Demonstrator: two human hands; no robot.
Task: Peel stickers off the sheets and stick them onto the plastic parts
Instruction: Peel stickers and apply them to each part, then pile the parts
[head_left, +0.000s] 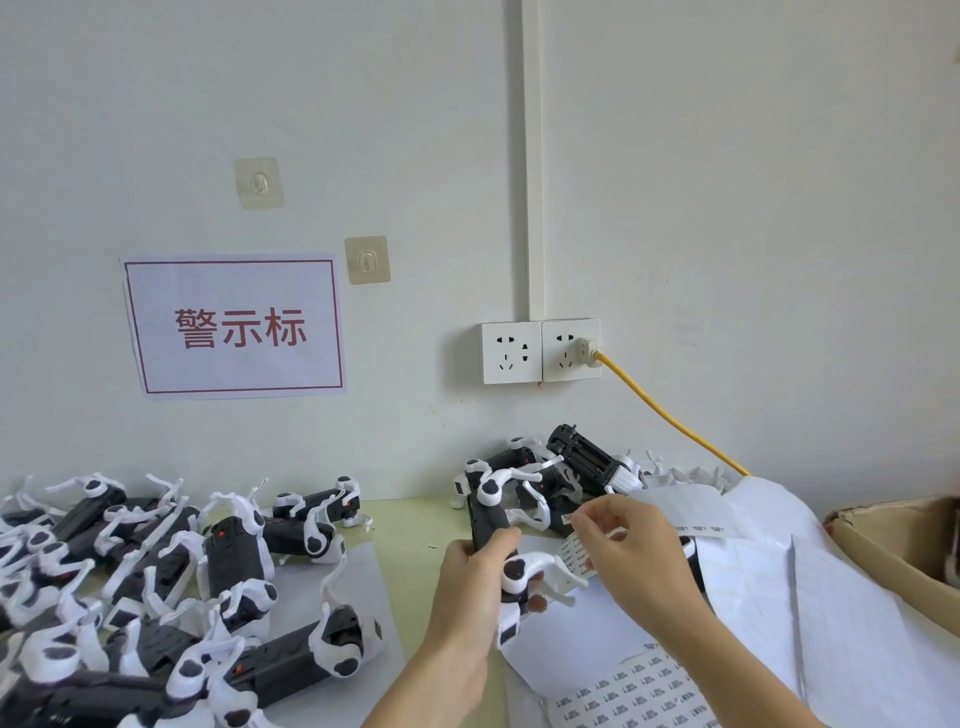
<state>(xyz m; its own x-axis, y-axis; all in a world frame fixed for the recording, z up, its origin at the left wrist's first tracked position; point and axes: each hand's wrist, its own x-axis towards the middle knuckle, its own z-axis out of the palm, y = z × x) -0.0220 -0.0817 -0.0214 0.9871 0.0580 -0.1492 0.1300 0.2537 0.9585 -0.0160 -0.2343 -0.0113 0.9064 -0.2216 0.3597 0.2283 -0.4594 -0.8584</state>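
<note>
My left hand grips a black and white plastic part upright above the table. My right hand is just to its right, fingers curled, pinching a small sticker near the part's upper side. A narrow strip of sticker backing hangs below the right hand's fingers. A sheet of small printed stickers lies at the bottom under my right forearm.
A big heap of black and white parts covers the left of the table. Another pile of parts sits by the wall. Empty backing sheets spread to the right, with a cardboard box and a yellow cable beyond.
</note>
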